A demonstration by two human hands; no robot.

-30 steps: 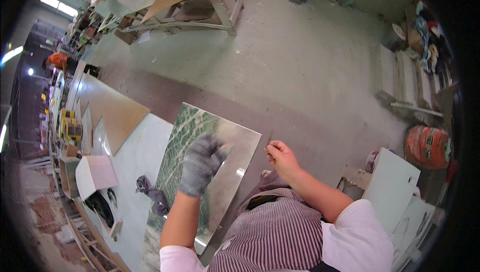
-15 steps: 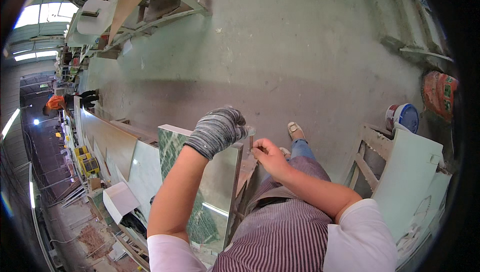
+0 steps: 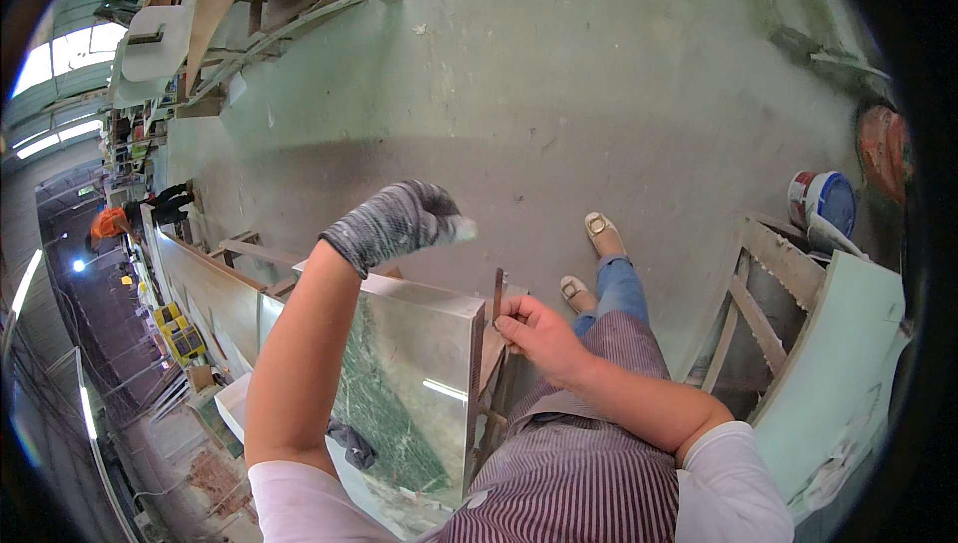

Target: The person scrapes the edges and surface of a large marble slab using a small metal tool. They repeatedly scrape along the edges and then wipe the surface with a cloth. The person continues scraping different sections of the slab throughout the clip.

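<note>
Right fingers (image 3: 527,314) around the near end of a thin dark strip (image 3: 498,286)

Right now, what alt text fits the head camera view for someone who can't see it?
A person's right hand pinches a thin dark strip beside a glossy green and grey slab, while the gloved left hand hovers near its far edge; grey floor spreads beyond.

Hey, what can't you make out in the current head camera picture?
All in the head view:
Thin strip: lower end hidden by the right hand.
Left hand: palm hidden by its own gloved back.
Red sack: cut off by the dark lens rim.
Person in orange: too small to tell what they handle.
</note>
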